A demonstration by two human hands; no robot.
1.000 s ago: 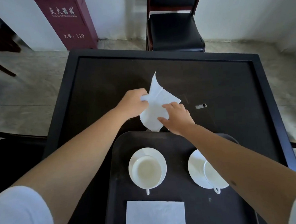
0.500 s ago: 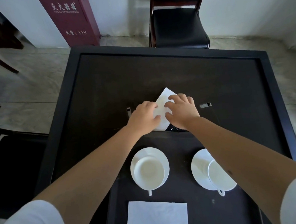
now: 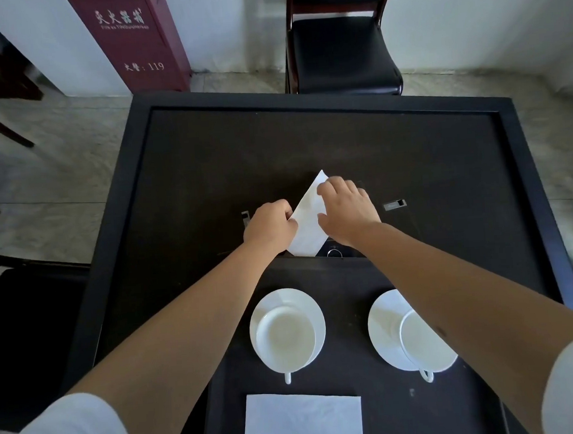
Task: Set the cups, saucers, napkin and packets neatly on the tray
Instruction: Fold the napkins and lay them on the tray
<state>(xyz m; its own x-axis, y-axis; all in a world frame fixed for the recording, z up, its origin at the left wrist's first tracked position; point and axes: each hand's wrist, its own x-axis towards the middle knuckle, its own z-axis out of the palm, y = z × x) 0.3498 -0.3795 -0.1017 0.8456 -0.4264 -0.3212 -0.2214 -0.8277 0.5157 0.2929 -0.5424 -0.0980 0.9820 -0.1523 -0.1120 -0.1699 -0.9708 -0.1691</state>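
Both hands are out over the dark surface point(image 3: 208, 174), just past the far edge of the tray point(image 3: 346, 280). My left hand point(image 3: 269, 225) has its fingers curled in against the left edge of a folded white napkin point(image 3: 307, 227), pinching it there. My right hand point(image 3: 346, 209) lies over the napkin's right side with its fingers bent, fingertips point(image 3: 323, 189) pressing down near the top corner. The napkin sits flat on the surface as a pointed shape, one tip aimed away from me and its lower end touching or nearly touching the tray's rim; I cannot tell which.

On the tray, the left cup point(image 3: 285, 339) stands on its saucer point(image 3: 285, 300), handle toward me. To its right a second cup point(image 3: 420, 339) stands on a second saucer point(image 3: 383, 318), set off-centre toward the near right edge, partly hidden by my right forearm. Nearest me, a second white napkin point(image 3: 302, 422) lies flat and square on the tray, between my arms.

Two small metal fittings show in the surface, one just left of my left hand point(image 3: 245, 216) and one right of my right hand point(image 3: 394, 205). Beyond the surface stand a black chair point(image 3: 342, 52) and a dark red cabinet point(image 3: 133, 38) with white lettering.
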